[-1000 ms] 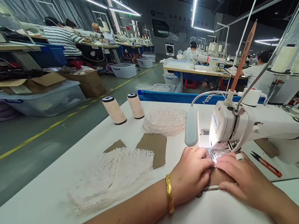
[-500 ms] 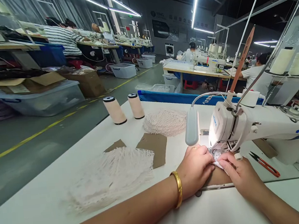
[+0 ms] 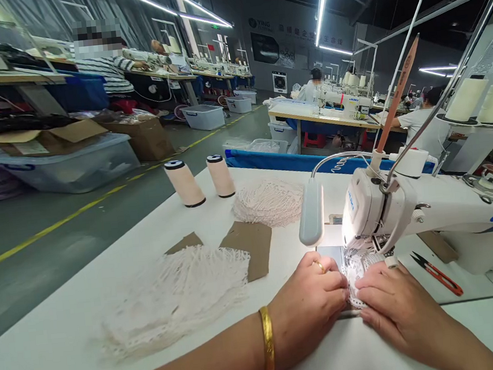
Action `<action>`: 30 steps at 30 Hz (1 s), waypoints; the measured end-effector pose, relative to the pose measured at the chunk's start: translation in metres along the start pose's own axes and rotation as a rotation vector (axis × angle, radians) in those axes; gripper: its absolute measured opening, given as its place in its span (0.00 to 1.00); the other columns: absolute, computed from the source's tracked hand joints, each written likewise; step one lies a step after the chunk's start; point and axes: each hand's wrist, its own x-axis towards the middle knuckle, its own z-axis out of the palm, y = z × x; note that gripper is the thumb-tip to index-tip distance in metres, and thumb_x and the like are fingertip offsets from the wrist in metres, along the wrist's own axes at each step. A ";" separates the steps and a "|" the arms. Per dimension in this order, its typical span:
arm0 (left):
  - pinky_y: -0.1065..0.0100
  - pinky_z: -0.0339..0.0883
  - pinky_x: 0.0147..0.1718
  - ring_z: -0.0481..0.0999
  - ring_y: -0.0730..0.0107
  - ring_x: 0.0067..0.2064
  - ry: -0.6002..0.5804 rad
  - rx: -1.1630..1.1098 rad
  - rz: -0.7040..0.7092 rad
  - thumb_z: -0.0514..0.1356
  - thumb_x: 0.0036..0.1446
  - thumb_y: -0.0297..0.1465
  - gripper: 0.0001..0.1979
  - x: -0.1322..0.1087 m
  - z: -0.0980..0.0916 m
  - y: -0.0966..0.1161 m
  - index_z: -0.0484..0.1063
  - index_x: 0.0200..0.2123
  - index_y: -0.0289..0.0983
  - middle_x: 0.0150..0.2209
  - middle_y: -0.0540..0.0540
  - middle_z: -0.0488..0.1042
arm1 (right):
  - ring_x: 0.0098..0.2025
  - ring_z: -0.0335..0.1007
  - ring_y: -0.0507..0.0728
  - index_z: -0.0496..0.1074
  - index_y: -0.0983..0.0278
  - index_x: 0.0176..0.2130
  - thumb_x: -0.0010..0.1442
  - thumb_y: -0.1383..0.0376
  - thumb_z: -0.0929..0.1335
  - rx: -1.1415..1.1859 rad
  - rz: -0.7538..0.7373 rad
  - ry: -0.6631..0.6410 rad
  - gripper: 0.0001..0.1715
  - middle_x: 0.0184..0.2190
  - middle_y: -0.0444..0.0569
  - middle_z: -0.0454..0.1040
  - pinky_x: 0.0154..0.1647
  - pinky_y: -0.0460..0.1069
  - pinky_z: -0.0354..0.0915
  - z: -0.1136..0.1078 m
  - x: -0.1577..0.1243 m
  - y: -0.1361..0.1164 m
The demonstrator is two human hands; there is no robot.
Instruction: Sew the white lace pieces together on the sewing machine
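A white lace piece [image 3: 355,276] lies under the needle area of the sewing machine [image 3: 373,207], lit by the machine's lamp [image 3: 311,212]. My left hand [image 3: 310,301], with a ring and a gold bangle, is closed on the lace's left edge, its fingertips tucked out of sight. From the other side my right hand [image 3: 399,298] grips the lace's right edge, fingers bent and pressed together. Both hands sit just in front of the presser foot, which is partly hidden. Thread snips [image 3: 437,272] with orange handles lie to the right of my right hand.
Left of my hands, a fanned pile of lace [image 3: 183,296] partly covers brown card [image 3: 250,248]. Behind it stand another lace pile [image 3: 268,202] and two thread cones [image 3: 185,183]. Co-workers sit at other machines farther off. Plastic bins [image 3: 65,164] line the floor at left.
Both hands have drawn nearer to me, and more of the white lace shows between them. My left hand has also shifted left, uncovering the metal plate beside the needle.
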 end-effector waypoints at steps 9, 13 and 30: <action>0.56 0.56 0.47 0.75 0.63 0.42 -0.003 0.019 -0.025 0.60 0.65 0.22 0.09 0.003 0.000 -0.004 0.78 0.39 0.40 0.38 0.50 0.82 | 0.42 0.71 0.60 0.72 0.60 0.42 0.74 0.67 0.62 0.007 0.063 -0.044 0.10 0.42 0.49 0.79 0.42 0.55 0.64 0.001 0.006 0.002; 0.56 0.56 0.45 0.75 0.62 0.43 -0.009 0.034 -0.040 0.58 0.67 0.23 0.09 0.007 -0.001 -0.009 0.78 0.40 0.40 0.38 0.49 0.82 | 0.44 0.71 0.62 0.74 0.60 0.48 0.74 0.68 0.62 -0.004 0.087 -0.037 0.11 0.43 0.50 0.79 0.43 0.55 0.66 0.005 0.008 0.005; 0.57 0.58 0.46 0.75 0.60 0.43 -0.037 0.103 -0.048 0.58 0.66 0.24 0.11 0.006 0.001 -0.009 0.80 0.41 0.42 0.36 0.46 0.81 | 0.49 0.72 0.65 0.76 0.59 0.53 0.73 0.69 0.61 -0.046 0.122 0.021 0.17 0.49 0.53 0.80 0.47 0.59 0.70 0.013 0.008 0.009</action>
